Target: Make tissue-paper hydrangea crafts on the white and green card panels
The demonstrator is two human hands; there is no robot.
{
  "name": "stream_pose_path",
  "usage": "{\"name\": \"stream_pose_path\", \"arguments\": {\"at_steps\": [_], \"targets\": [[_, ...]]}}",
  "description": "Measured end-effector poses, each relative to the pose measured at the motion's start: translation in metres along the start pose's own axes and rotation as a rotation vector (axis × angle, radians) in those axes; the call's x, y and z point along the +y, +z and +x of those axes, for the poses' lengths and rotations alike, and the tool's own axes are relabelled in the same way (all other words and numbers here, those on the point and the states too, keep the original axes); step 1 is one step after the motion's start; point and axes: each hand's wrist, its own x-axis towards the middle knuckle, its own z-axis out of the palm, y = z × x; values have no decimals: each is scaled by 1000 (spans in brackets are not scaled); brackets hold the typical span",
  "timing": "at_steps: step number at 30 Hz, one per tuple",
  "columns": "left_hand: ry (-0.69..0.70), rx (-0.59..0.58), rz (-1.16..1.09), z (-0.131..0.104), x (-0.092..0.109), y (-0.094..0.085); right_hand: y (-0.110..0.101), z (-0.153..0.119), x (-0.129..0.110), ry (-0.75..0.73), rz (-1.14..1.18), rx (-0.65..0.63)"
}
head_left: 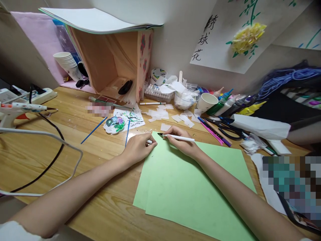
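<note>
Two overlapping sheets of light green paper [200, 187] lie on the wooden table in front of me. In my right hand [184, 144] is a white brush pen [184, 138], its black tip pointing left near the paper's top left corner. Whether the tip touches the paper I cannot tell. My left hand [137, 146] rests at the sheet's upper left edge, fingers closed around a small white pen cap [149, 142]. Just below those fingertips, a tiny dark mark [152, 156] shows on the green paper.
Beyond my hands lie white paper scraps [157, 114], a paint-smeared palette [114, 125] and blue brushes [93, 130]. A paper cup [207, 102], paint bottles [223, 103] and black scissors [229, 129] stand or lie right. A glue gun [22, 110] and cables [60, 134] occupy the left.
</note>
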Motion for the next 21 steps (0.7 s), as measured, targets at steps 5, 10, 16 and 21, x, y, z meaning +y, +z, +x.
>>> {"name": "stream_pose_path", "arguments": {"at_steps": [5,10,16,21], "targets": [[3,-1,-9,0,0,0,0,0,-3,15,-57,12],[-3,-11,-1,1,1,-1,0,0,-5,1,-70,36],[-5,-3,2,1,1,-1,-2,1,-4,5,-6,49],[6,-3,-4,1,0,0,-4,2,5,10,63,55]]}}
